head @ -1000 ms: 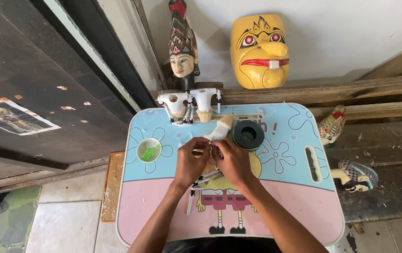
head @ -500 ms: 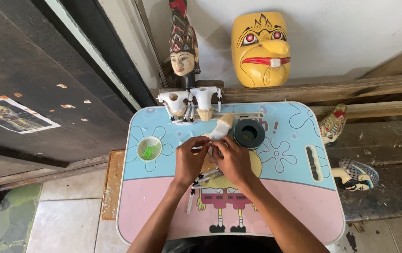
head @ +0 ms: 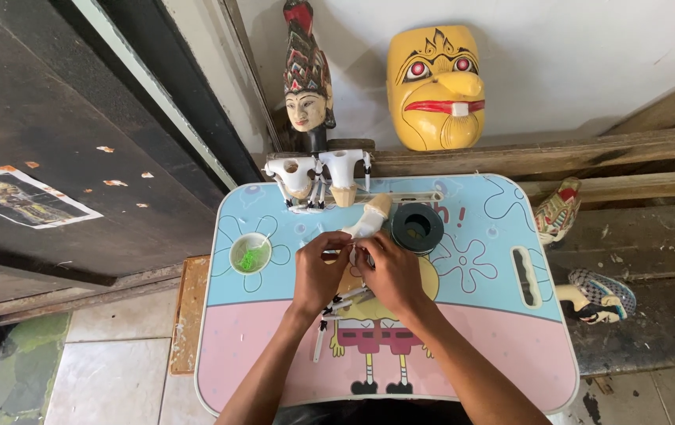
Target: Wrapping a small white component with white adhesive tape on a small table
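Observation:
My left hand [head: 319,271] and my right hand [head: 388,271] meet over the middle of a small cartoon-printed lap table [head: 495,330]. Together they pinch a white carved puppet part [head: 365,222] whose tan end points up toward the back of the table. Thin white sticks [head: 336,308] stick out below my hands. A black roll of tape or cord [head: 417,227] lies just right of the part. A small white cup with green bits [head: 250,253] stands to the left.
Unpainted white puppet torso pieces [head: 318,177] stand at the table's back edge. Behind them are a painted puppet head [head: 306,86] and a yellow mask [head: 435,85] against the wall. Two painted puppet heads [head: 581,252] lie on planks at right.

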